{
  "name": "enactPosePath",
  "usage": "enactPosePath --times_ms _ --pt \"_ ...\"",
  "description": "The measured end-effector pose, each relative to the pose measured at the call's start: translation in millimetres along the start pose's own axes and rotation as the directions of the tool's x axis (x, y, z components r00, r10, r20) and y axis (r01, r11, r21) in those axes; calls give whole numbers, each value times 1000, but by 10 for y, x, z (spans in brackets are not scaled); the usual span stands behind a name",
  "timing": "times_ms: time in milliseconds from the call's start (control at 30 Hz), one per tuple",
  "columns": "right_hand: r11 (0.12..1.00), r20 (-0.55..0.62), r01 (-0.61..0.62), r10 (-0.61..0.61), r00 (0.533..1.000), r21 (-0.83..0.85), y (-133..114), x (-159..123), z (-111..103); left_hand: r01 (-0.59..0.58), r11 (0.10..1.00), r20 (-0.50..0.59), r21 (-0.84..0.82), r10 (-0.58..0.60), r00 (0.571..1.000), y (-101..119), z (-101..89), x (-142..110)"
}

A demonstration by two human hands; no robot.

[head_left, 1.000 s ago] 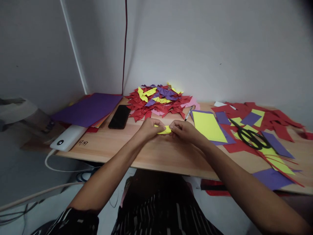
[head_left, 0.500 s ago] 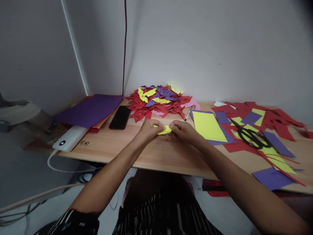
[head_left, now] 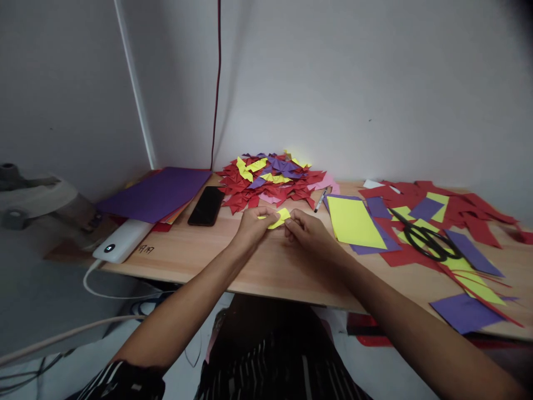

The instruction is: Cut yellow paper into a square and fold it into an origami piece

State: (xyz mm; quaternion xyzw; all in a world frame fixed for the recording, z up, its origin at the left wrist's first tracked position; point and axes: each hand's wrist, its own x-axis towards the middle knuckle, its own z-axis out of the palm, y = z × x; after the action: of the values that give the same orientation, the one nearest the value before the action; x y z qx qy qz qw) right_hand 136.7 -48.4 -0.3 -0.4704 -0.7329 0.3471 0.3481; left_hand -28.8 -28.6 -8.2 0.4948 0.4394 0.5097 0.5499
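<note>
A small piece of folded yellow paper (head_left: 280, 219) is between my two hands, just above the wooden table (head_left: 250, 275). My left hand (head_left: 255, 225) pinches its left end, with the fingers covering part of it. At its right edge, my right hand (head_left: 306, 226) is closed, thumb and forefinger pressed at the paper's corner. Beyond my hands lies a heap of folded paper pieces (head_left: 270, 186), mostly red with some purple, yellow and pink. A marker (head_left: 320, 201) rests beside the heap. Right of my right hand, a yellow sheet (head_left: 355, 222) lies on purple paper.
Black scissors (head_left: 431, 241) lie among red, purple and yellow cut paper on the right. To the left are a black phone (head_left: 206, 205), a stack of coloured sheets topped with purple (head_left: 160, 194), and a white power bank (head_left: 125, 240) with a cable. A wall stands behind the table.
The yellow paper has turned, its right end now tilted upward. My right fingers have shifted slightly along its edge. The whole view has moved a little.
</note>
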Motion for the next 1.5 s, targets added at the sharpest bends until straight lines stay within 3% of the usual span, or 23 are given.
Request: enactPosePath --times_ms 100,200,433,667,933,1333,1500 --pt "993 -38 -1 -4 999 -120 -106 -16 11 -15 1000 1 -22 15 1000 29 19 -26" --pt "990 -50 18 -25 998 -138 -145 -18 29 -15 998 9 -61 15 1000 48 43 -49" --pt "998 -49 25 -22 999 58 -34 -19 39 5 990 90 -138 7 996 70 64 -82" --pt "957 72 -81 64 995 278 5 14 -24 -28 997 39 -70 31 999 48 18 -55" --pt "987 -13 -26 28 1000 160 56 9 -24 -143 989 81 42 140 987 31 13 -56" --pt "965 -25 -11 18 1000 261 125 50 -41 8 998 135 -66 1 991 92 26 -100" --pt "948 30 -49 42 999 315 143 48 -58 -23 998 127 -65 31 991 84 17 -78"
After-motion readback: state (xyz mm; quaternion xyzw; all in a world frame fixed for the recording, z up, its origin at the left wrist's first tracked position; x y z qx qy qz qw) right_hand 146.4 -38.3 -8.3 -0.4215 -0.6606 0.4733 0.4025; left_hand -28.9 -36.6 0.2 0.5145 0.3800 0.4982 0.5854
